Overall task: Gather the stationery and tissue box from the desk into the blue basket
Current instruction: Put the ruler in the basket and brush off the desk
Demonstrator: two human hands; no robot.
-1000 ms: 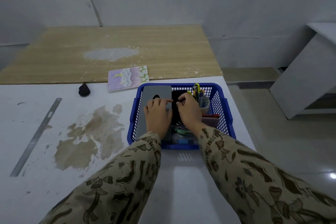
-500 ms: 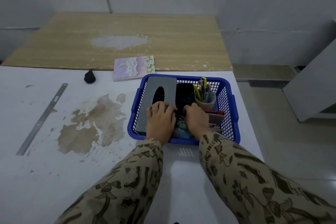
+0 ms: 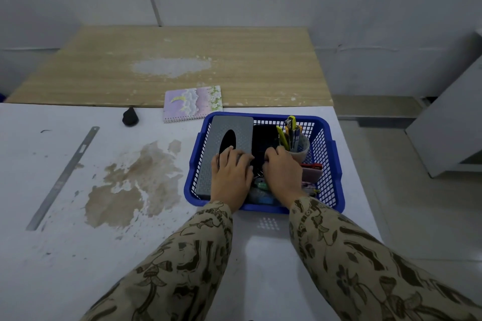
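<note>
1. Both hands are down inside the blue basket, which sits on the white desk close to its right edge.
2. The left hand lies palm-down on the grey tissue box. Its fingers are stretched out nearly flat, with the tips at the near end of the box's dark oval opening.
3. That tissue box is in the basket, lying lengthwise along the left wall.
4. The right hand dips into the middle of the basket, knuckles up and fingers curled downward. The fingertips are hidden, so I cannot tell whether it grips anything.
5. Just beyond the right hand stands a pale cup holding pens, yellow ones among them, upright at the far right of the basket.
6. A flat black item lies between the tissue box and the cup.
7. Against the right wall there is a red and pink item. Small greenish pieces show between the two wrists, too jumbled to name.
8. Out on the desk, a pastel spiral notebook lies just behind the basket's far-left corner, straddling the edge of the wooden desk.
9. A small black object sits to the notebook's left.
10. A long metal ruler lies diagonally, well apart on the left.
11. A brown stain spreads between the ruler and the basket.
</note>
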